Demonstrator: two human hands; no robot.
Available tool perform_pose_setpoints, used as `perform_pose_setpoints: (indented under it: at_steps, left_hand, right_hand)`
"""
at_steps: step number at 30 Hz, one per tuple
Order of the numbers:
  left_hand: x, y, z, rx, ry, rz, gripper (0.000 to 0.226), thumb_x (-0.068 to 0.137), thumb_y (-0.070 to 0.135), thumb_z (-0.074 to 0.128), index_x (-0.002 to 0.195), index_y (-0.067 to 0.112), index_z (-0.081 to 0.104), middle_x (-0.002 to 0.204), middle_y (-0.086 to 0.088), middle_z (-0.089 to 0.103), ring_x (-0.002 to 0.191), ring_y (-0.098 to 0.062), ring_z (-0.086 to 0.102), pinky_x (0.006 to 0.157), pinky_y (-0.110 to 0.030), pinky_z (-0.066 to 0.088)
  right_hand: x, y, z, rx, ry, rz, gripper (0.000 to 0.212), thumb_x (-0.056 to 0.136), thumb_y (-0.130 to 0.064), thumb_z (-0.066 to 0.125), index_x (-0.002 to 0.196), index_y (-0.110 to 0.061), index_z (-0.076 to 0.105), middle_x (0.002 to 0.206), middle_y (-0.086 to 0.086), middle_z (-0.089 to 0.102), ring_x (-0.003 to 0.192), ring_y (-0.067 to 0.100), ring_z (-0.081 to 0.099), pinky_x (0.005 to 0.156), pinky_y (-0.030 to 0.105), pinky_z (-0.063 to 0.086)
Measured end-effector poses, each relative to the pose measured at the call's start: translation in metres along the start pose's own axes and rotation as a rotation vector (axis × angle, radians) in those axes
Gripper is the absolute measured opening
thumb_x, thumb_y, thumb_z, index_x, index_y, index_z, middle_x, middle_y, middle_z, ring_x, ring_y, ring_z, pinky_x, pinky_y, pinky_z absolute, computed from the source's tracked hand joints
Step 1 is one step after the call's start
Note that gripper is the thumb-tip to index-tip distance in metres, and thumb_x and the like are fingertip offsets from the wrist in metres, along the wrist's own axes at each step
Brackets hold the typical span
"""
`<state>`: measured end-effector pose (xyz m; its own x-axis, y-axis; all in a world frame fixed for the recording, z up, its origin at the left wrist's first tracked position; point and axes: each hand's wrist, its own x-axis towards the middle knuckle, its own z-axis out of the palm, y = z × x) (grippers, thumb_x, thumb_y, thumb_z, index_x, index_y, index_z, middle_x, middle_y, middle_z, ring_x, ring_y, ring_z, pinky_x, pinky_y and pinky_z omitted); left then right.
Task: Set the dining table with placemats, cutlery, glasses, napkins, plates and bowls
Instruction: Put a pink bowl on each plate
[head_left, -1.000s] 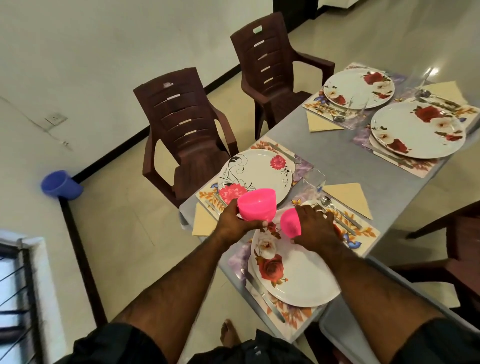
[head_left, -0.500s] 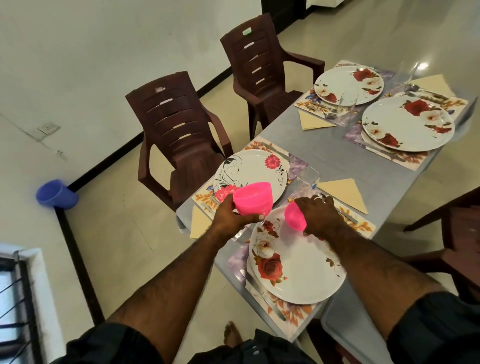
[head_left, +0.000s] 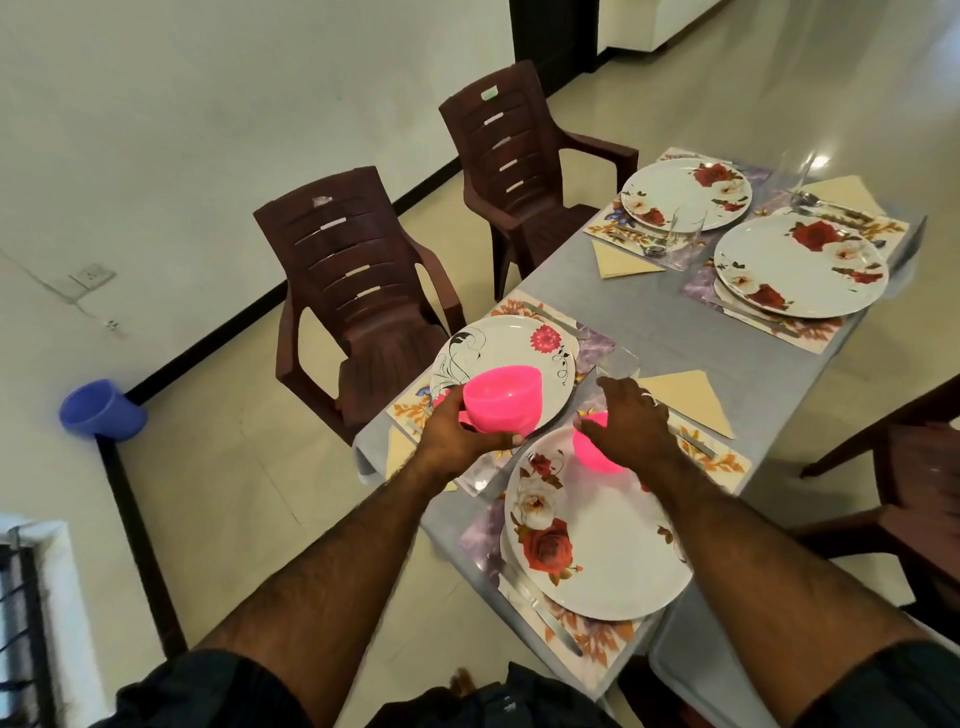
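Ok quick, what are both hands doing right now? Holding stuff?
Left hand: closed around a pink bowl, held up above the table.
Right hand: on top of a second pink bowl at the near plate; a firm grip cannot be told.

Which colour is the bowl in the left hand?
Pink. The bowl in the left hand shows clearly in the head view.

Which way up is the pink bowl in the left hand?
Upright. The pink bowl shows its open rim on top and narrow base below, gripped by the left hand above the table.
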<state>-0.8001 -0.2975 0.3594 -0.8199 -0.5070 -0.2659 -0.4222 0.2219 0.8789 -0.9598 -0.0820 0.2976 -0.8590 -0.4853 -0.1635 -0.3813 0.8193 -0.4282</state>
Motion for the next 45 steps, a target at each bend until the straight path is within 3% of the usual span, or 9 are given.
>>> perform_pose_setpoints:
  at_steps: [4,8,13,19,24,28,32,37,45]
  left_hand:
    - [0.007,0.002,-0.020,0.066,-0.012,0.066,0.105,0.051,0.042,0.105,0.143,0.034,0.054,0.131,0.013,0.066,0.121,-0.015,0.064,0.095,-0.040,0.062]
    - [0.019,0.002,-0.048,0.210,-0.040,0.179,0.109,0.049,0.045,0.105,0.144,0.038,0.052,0.130,0.018,0.064,0.118,-0.014,0.064,0.095,-0.044,0.062]
    - [0.043,-0.011,-0.091,0.317,-0.096,0.374,0.109,0.052,0.043,0.104,0.147,0.039,0.050,0.135,0.018,0.061,0.120,-0.010,0.061,0.096,-0.041,0.060]
    - [0.073,-0.046,-0.163,0.256,-0.075,0.427,0.113,0.048,0.058,0.100,0.148,0.040,0.049,0.135,0.017,0.061,0.120,-0.012,0.063,0.094,-0.042,0.061]
    - [0.088,-0.071,-0.206,0.209,-0.065,0.343,0.101,0.056,0.050,0.101,0.144,0.036,0.053,0.133,0.013,0.065,0.117,-0.011,0.062,0.097,-0.039,0.057]
    - [0.108,-0.080,-0.206,0.162,-0.091,0.263,0.101,0.056,0.056,0.099,0.144,0.036,0.053,0.131,0.013,0.065,0.117,-0.013,0.061,0.093,-0.037,0.057]
    - [0.123,-0.085,-0.189,0.139,-0.122,0.159,0.104,0.055,0.054,0.100,0.146,0.034,0.052,0.125,0.015,0.063,0.115,-0.016,0.062,0.094,-0.039,0.057]
    - [0.137,-0.089,-0.172,0.164,-0.161,0.057,0.102,0.052,0.056,0.101,0.141,0.038,0.055,0.122,0.018,0.064,0.115,-0.015,0.064,0.093,-0.039,0.059]
    - [0.148,-0.104,-0.178,0.194,-0.108,-0.032,0.111,0.042,0.066,0.099,0.140,0.039,0.056,0.126,0.015,0.067,0.114,-0.012,0.064,0.091,-0.036,0.060]
  right_hand:
    - [0.001,-0.048,-0.029,0.439,0.127,-0.006,0.037,0.098,-0.051,0.064,0.119,-0.021,0.070,0.112,0.002,0.076,0.096,0.017,0.068,0.083,0.032,0.052]
    - [0.010,-0.102,-0.052,0.678,0.106,0.003,0.043,0.099,-0.059,0.057,0.095,-0.020,0.074,0.080,-0.008,0.075,0.076,0.010,0.069,0.079,0.038,0.060]
    - [0.038,-0.151,-0.035,0.419,0.032,0.039,0.033,0.081,-0.048,0.085,0.096,-0.020,0.074,0.100,-0.003,0.071,0.090,0.017,0.067,0.074,0.031,0.052]
    - [0.058,-0.233,0.002,0.262,0.048,0.053,0.019,0.083,-0.032,0.084,0.083,-0.018,0.072,0.085,-0.004,0.068,0.082,0.016,0.064,0.059,0.023,0.040]
    - [0.063,-0.275,0.009,0.408,0.022,0.181,0.011,0.083,-0.017,0.081,0.078,-0.011,0.073,0.070,0.006,0.074,0.067,0.022,0.073,0.067,0.039,0.063]
    - [0.062,-0.248,-0.008,0.599,0.103,0.322,0.009,0.082,-0.005,0.079,0.077,-0.002,0.072,0.073,0.019,0.072,0.064,0.031,0.068,0.071,0.045,0.061]
    - [0.070,-0.186,-0.013,0.509,0.140,0.475,0.013,0.079,-0.019,0.082,0.070,-0.013,0.075,0.071,0.010,0.075,0.076,0.034,0.074,0.079,0.050,0.063]
    - [0.091,-0.139,0.023,0.221,-0.076,0.587,0.016,0.082,-0.024,0.075,0.074,-0.011,0.070,0.074,0.004,0.068,0.085,0.027,0.073,0.058,0.027,0.050]
    - [0.096,-0.143,0.059,0.003,-0.191,0.614,0.032,0.084,-0.031,0.067,0.113,-0.017,0.065,0.114,0.007,0.069,0.107,0.031,0.067,0.098,0.043,0.051]
